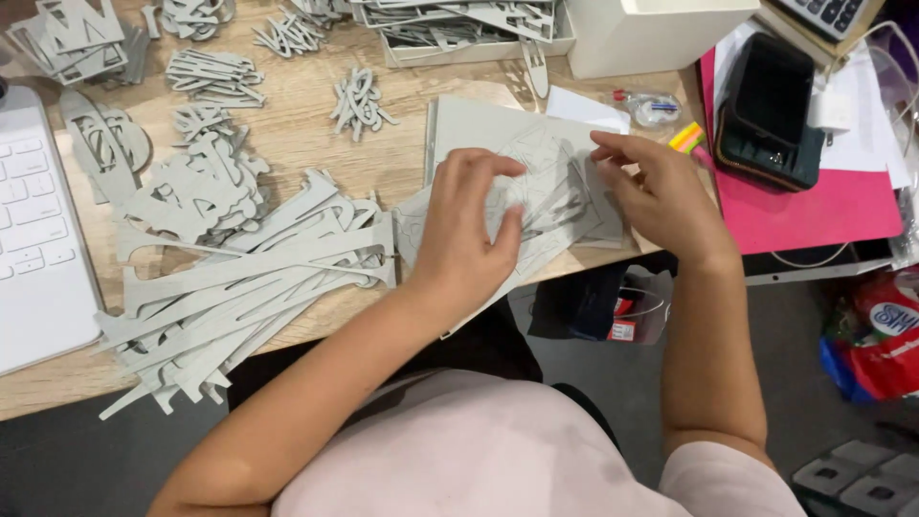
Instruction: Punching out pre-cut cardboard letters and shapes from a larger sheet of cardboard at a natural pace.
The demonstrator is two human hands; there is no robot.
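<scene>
Head view | left hand (466, 230) pinches a grey die-cut card sheet (536, 182) flat at the wooden desk (297, 124) edge | right hand (661, 196), fingers narrowed, steadies the sheet's far edge, seemingly to free a piece | loose grey cutouts (249, 278) heaped left of the sheet

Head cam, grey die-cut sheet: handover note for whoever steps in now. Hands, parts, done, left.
Left hand: on the grey die-cut sheet, fingers bent onto it, pressing or pinching at its cut lines.
Right hand: fingertips on the sheet's right side, steadying it.
Sheet lies at the front edge of the wooden desk, partly overhanging.
Done: a pile of long grey strips left of the sheet, smaller piles of cut-outs behind it.
Left: shapes in this sheet look mostly still attached. More sheets sit in the tray at the back.
</scene>
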